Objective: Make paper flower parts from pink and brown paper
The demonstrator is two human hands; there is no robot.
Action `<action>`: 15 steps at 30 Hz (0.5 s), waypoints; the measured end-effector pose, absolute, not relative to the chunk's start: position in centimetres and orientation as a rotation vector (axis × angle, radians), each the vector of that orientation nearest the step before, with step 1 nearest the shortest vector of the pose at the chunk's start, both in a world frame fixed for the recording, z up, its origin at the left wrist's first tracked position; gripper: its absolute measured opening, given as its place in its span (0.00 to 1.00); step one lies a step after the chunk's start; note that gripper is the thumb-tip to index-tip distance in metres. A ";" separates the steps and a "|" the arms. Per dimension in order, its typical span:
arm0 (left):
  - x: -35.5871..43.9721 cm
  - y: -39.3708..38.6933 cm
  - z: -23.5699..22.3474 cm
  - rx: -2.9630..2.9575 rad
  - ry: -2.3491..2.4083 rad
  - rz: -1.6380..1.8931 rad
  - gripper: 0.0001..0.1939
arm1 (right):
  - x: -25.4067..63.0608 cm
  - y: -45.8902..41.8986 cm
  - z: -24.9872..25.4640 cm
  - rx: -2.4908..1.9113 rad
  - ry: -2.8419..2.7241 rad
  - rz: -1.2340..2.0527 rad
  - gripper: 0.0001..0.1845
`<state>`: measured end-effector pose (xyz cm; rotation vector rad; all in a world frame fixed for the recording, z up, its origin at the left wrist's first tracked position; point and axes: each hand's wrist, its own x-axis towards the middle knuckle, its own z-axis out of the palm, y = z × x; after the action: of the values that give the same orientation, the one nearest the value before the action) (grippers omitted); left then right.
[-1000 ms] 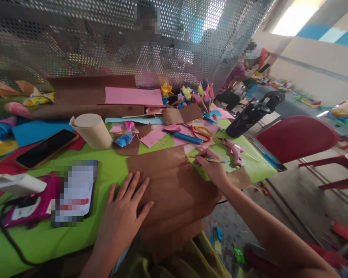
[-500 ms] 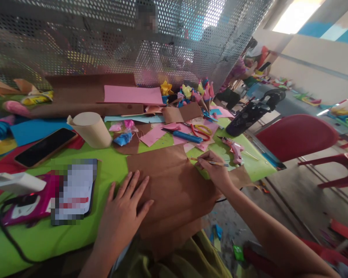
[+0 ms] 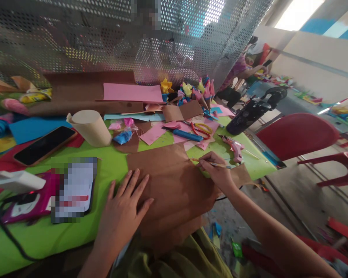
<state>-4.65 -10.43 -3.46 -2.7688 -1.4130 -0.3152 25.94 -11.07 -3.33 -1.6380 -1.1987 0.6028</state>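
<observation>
A large sheet of brown paper (image 3: 171, 181) lies in front of me, its near part hanging over the table's edge toward my lap. Flat on its left side rests my left hand (image 3: 126, 204), fingers spread. My right hand (image 3: 216, 172) pinches a pencil (image 3: 220, 165) at the sheet's right edge, the tip at or close to the paper near its far right corner. Beyond the sheet lie a blue-handled cutter (image 3: 188, 134) and pliers with red and yellow handles (image 3: 201, 130). A pink glue gun (image 3: 234, 148) sits just past my right hand.
Left of my hand are a phone with a lit screen (image 3: 77, 189), a dark phone (image 3: 45, 144) and a magenta power strip (image 3: 29, 204). A beige paper roll (image 3: 89, 129) stands behind. A dark bottle (image 3: 243, 117) and a red chair (image 3: 298, 135) are at the right. Perforated metal (image 3: 104, 38) borders the back.
My right hand and the pencil have shifted very slightly to the right. My left hand stays flat on the paper. The whole view has moved a little.
</observation>
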 end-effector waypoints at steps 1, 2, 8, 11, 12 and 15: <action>-4.6 -10.4 -3.5 -2.771 -1.413 -0.318 0.27 | 25.9 -11.1 -3.3 -1.639 -1.195 0.610 0.06; -4.6 -10.4 -3.5 -2.772 -1.412 -0.318 0.28 | 25.9 -11.2 -3.3 -1.641 -1.191 0.617 0.06; -4.7 -10.4 -3.5 -2.762 -1.392 -0.315 0.27 | 25.9 -11.6 -3.3 -1.650 -1.212 0.606 0.06; -4.7 -10.4 -3.4 -2.768 -1.395 -0.316 0.28 | 25.9 -11.7 -3.2 -1.666 -1.224 0.599 0.06; -4.7 -10.4 -3.4 -2.769 -1.397 -0.318 0.27 | 25.9 -11.7 -3.1 -1.665 -1.228 0.598 0.06; -4.7 -10.4 -3.4 -2.770 -1.408 -0.321 0.27 | 25.9 -11.8 -3.1 -1.658 -1.229 0.597 0.06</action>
<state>-4.66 -10.43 -3.37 -2.7698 -1.4080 -0.3213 25.90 -11.82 -3.05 -1.6578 -1.2292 0.5970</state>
